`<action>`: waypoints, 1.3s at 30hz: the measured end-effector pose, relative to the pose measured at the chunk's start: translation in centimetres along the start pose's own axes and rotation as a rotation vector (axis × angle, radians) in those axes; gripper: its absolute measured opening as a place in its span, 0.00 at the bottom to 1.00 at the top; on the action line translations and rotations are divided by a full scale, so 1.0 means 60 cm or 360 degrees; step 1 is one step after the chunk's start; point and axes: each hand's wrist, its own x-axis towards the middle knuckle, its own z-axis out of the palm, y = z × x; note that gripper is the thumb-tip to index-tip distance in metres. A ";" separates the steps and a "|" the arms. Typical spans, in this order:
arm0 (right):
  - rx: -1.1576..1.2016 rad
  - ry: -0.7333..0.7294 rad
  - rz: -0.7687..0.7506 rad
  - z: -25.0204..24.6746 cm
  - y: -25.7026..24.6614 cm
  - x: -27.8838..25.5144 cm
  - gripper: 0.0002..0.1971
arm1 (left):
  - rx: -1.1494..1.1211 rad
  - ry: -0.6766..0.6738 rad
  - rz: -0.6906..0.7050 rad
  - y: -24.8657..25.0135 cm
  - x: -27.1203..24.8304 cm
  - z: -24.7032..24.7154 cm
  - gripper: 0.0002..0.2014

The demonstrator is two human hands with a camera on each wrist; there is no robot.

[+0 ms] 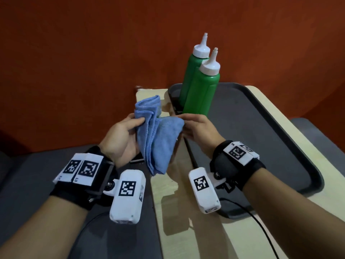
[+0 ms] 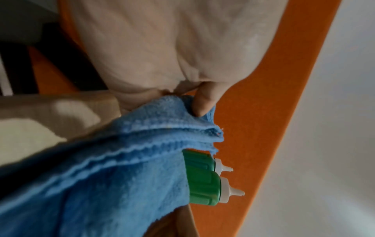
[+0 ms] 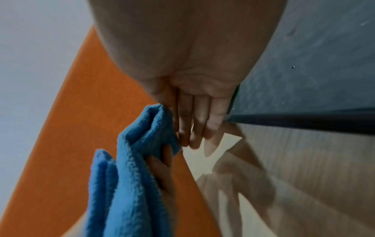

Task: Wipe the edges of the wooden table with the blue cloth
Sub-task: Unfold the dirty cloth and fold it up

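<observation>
A folded blue cloth (image 1: pixel 157 135) hangs in the air above the left edge of the pale wooden table (image 1: pixel 186 212). My left hand (image 1: pixel 123 136) grips its left fold, the thumb (image 2: pixel 205 102) pressing into the fabric (image 2: pixel 113 176). My right hand (image 1: pixel 197 128) pinches the cloth's upper right corner (image 3: pixel 150 131) between thumb and fingers (image 3: pixel 199 121). The cloth's lower end dangles free above the table's left edge, between my two wrists.
Two green squeeze bottles (image 1: pixel 200 86) with white nozzles stand at the far corner of a dark tray (image 1: pixel 261 131) that covers much of the table. An orange wall (image 1: pixel 93 53) rises behind. Dark grey seats (image 1: pixel 28 184) flank the table. A black cable (image 1: pixel 261 227) trails from my right wrist.
</observation>
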 end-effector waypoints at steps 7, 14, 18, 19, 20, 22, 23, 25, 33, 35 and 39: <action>0.0639 -0.0088 0.0391 -0.016 -0.010 -0.007 0.22 | -0.0050 -0.0093 -0.0208 -0.020 0.001 0.026 0.21; 0.0605 -0.0144 0.0393 -0.032 -0.004 -0.022 0.14 | 0.0062 0.0085 -0.0447 -0.031 -0.017 0.012 0.22; 0.0561 -0.0123 0.0488 -0.052 0.001 -0.041 0.17 | 0.0160 0.0003 -0.0451 -0.010 -0.039 -0.011 0.29; 0.0555 -0.0160 0.0526 -0.058 0.003 -0.045 0.17 | 0.0172 -0.0032 -0.0455 -0.006 -0.045 -0.013 0.31; 0.0565 -0.0215 0.0576 -0.063 0.003 -0.049 0.16 | 0.0158 -0.0072 -0.0463 -0.002 -0.049 -0.012 0.32; 0.0634 -0.0310 0.0707 -0.073 -0.003 -0.053 0.11 | 0.0103 -0.0142 -0.0468 0.002 -0.054 -0.006 0.30; 0.0680 -0.0346 0.0779 -0.078 -0.005 -0.053 0.09 | 0.0080 -0.0159 -0.0455 0.004 -0.055 -0.004 0.27; 0.0697 -0.0417 0.0845 -0.091 -0.006 -0.051 0.17 | 0.0085 -0.0190 -0.0431 0.006 -0.055 -0.001 0.23; 0.0422 -0.0504 0.0682 -0.104 -0.017 -0.060 0.05 | 0.0312 -0.0213 -0.0376 0.004 -0.058 0.007 0.35; 0.0479 -0.0505 0.0576 -0.107 -0.017 -0.062 0.08 | 0.0348 -0.0179 -0.0374 0.009 -0.058 0.007 0.31; 0.0473 -0.0518 0.0251 -0.118 -0.016 -0.077 0.10 | 0.0240 -0.0261 -0.0330 0.022 -0.063 0.007 0.32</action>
